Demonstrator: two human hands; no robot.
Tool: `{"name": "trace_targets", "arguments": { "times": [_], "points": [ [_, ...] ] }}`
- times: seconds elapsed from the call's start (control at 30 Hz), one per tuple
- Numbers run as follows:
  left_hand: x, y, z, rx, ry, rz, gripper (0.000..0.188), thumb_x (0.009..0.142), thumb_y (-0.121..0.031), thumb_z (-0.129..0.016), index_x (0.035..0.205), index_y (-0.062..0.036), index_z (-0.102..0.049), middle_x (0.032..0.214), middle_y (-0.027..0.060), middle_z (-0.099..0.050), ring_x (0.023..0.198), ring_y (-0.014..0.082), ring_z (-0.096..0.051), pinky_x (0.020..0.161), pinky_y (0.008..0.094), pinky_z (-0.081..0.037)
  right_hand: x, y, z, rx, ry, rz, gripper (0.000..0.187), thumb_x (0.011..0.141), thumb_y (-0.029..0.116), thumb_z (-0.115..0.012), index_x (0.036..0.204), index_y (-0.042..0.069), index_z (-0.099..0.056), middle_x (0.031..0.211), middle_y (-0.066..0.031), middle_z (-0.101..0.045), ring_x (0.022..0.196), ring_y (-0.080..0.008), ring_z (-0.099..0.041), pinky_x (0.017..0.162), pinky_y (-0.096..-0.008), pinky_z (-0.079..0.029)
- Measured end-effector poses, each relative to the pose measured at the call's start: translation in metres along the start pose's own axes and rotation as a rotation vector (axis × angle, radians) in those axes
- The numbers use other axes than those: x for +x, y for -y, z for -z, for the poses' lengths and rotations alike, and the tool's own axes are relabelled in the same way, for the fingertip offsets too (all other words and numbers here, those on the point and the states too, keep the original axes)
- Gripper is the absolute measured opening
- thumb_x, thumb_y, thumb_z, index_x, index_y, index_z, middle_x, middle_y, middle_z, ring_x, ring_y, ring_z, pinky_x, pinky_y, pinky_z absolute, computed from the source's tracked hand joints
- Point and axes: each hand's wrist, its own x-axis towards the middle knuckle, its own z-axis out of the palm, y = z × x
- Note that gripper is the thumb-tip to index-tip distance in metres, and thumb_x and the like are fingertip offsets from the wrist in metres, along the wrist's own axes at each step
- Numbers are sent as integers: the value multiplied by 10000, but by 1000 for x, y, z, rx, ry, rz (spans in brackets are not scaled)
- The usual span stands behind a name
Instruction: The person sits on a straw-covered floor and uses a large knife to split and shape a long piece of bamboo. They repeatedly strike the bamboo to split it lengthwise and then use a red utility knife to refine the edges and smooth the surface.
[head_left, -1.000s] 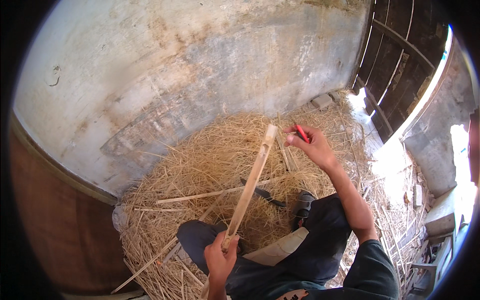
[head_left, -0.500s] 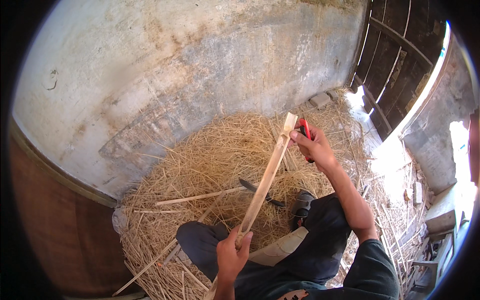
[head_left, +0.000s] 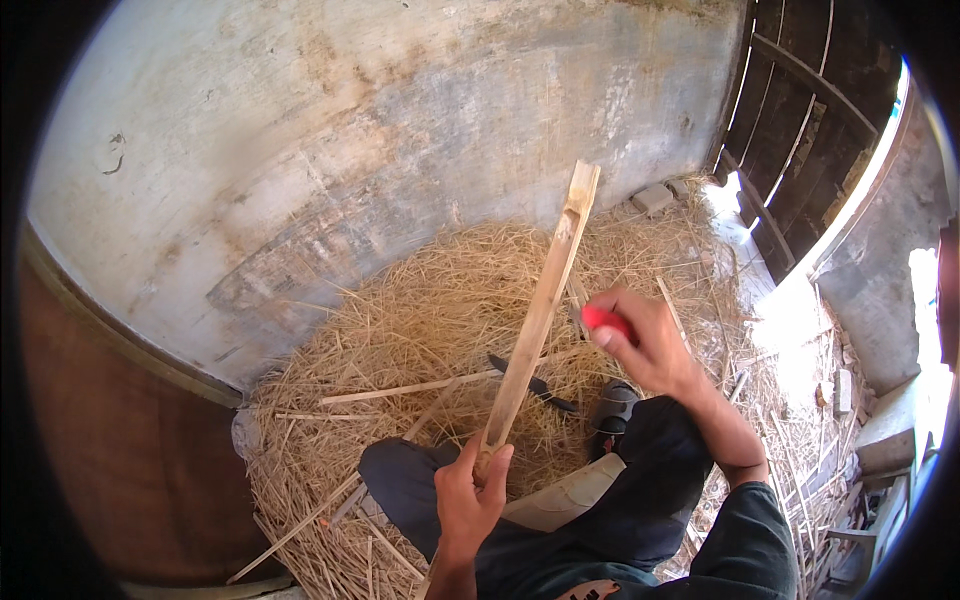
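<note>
just one wooden slat [head_left: 540, 310], two hands

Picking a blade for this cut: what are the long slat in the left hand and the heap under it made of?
Slat: pale raw wood or split bamboo by its look, unpainted, with lengthwise grain and a notched top. Heap: dry straw, loose golden-yellow stalks.
</note>
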Motion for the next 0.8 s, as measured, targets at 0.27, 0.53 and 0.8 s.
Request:
{"name": "trace_targets", "arguments": {
  "times": [0.27, 0.53, 0.8],
  "points": [
    [6, -16, -3, -26, -21, -72, 358, 1001, -202, -696, 1222, 77, -666, 552, 5, -549, 470, 31, -506, 437, 256, -356, -26, 16, -31, -125, 55, 174, 330, 862, 296, -810, 1116, 98, -740, 776, -33, -655, 606, -210, -666, 519, -336, -525],
    [10, -16, -10, -44, -37, -59, 341, 1008, -210, -690, 1200, 71, -670, 545, 0, -533, 461, 33, -493, 435, 258, -345, -27, 18, -37, -227, -10, 215, 335, 836, 305, -830, 1104, 118, -757, 694, -8, -584, 527, -184, -608, 466, -334, -482],
    [8, -11, -8, -51, -10, -12, 342, 1025, -247, -665, 1197, 47, -686, 555, 2, -539, 463, 40, -507, 433, 262, -343, -25, 16, -37, -265, -17, 202, 322, 839, 315, -832, 1090, 127, -761, 665, 6, -565, 507, -174, -589, 448, -329, -460]
  ]
}}
